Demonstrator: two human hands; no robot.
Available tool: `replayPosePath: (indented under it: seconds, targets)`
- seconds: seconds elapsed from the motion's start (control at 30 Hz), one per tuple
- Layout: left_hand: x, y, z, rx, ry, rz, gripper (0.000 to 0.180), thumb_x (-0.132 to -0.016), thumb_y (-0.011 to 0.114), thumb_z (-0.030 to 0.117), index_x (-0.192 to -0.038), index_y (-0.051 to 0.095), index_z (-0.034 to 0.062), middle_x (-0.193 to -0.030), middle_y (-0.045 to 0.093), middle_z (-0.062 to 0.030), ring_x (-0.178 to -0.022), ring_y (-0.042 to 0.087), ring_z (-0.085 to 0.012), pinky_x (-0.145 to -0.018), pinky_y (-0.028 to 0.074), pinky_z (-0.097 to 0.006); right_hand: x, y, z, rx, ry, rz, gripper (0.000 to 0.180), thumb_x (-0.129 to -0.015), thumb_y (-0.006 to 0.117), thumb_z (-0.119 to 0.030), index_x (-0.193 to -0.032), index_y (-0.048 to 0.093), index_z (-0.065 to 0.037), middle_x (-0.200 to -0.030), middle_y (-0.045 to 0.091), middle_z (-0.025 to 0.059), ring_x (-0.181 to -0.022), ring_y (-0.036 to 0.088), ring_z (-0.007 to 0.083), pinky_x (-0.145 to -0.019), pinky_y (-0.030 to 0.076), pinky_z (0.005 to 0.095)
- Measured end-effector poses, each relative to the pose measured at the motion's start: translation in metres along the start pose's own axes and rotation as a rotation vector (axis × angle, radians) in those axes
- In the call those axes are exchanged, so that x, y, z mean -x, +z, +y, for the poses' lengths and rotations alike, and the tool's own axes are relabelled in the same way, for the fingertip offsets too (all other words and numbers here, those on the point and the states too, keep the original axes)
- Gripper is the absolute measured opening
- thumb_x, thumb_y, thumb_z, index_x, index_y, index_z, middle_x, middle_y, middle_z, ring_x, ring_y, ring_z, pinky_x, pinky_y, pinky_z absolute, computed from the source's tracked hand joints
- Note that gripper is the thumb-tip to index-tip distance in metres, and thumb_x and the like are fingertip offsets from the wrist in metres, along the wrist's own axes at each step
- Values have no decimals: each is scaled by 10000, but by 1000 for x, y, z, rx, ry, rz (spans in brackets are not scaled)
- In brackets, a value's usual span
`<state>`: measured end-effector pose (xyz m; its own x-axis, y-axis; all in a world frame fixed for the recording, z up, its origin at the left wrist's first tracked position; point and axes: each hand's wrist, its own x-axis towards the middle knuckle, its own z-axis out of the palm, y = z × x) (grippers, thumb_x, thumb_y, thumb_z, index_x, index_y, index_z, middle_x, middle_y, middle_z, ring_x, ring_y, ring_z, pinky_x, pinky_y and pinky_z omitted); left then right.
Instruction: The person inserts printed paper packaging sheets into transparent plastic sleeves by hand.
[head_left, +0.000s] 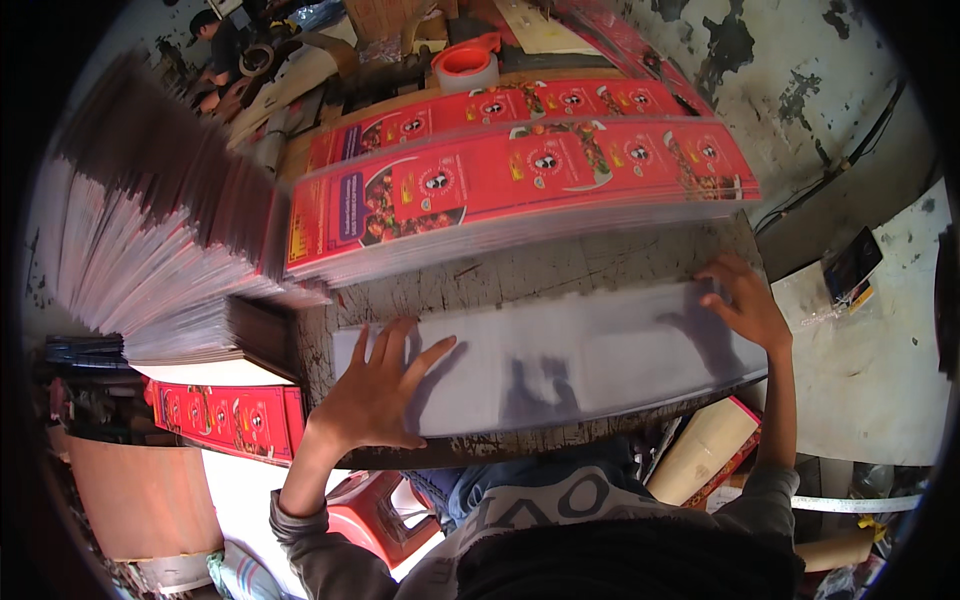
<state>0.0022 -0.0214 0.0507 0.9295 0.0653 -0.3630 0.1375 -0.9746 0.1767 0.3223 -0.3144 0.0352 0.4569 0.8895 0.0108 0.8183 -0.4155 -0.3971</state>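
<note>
A long, glossy whitish sheet point(480, 385), possibly several layers of plastic, lies flat across the dark worktable in front of me. My left hand point(375, 385) rests on its left end with the fingers spread. At the far right corner, my right hand point(745, 305) touches the sheet, its thumb and fingers apart and slightly bent. Neither hand grasps anything. Beyond the sheet stands a thick stack of red printed sheets point(490, 190) with food pictures, its long edge facing me.
Tall fanned piles of sheets point(170, 250) lean at the left, above another red printed sheet point(235, 418). A red-orange tape dispenser point(466, 65) sits behind the stack. A red stool point(385, 520) is below the table. Another person point(218, 50) is far left. A peeling wall point(790, 120) borders the right.
</note>
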Motion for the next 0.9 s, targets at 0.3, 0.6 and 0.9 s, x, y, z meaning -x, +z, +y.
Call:
replayPosePath:
  seconds: [0.3, 0.6, 0.9]
  targets:
    - [49, -3, -21, 81, -143, 463, 875, -571, 777, 307, -1305, 349, 96, -1329, 334, -195, -1240, 316, -360, -1044, 184, -527, -19, -7, -15, 16, -114, 270, 296, -711, 692, -226, -889, 572, -20, -858, 542, 119, -815, 523, 318, -702, 414, 381]
    - [221, 68, -195, -171, -854, 1264, 571, -788, 286, -108, -1339, 306, 41, -1378, 329, -128, -1266, 327, -286, -1042, 287, -365, -63, -40, -31, 75, -380, 358, 258, -724, 677, -227, -862, 583, -31, -833, 538, 99, -812, 528, 289, -717, 417, 365]
    - [177, 92, -201, -223, -928, 1095, 710, -730, 386, -138, -1375, 250, 124, -1431, 212, -131, -1304, 232, -317, -1044, 271, -423, -223, -41, -18, 115, -412, 216, 320, -858, 534, -337, -923, 583, -28, -932, 532, 115, -853, 548, 271, -758, 426, 379]
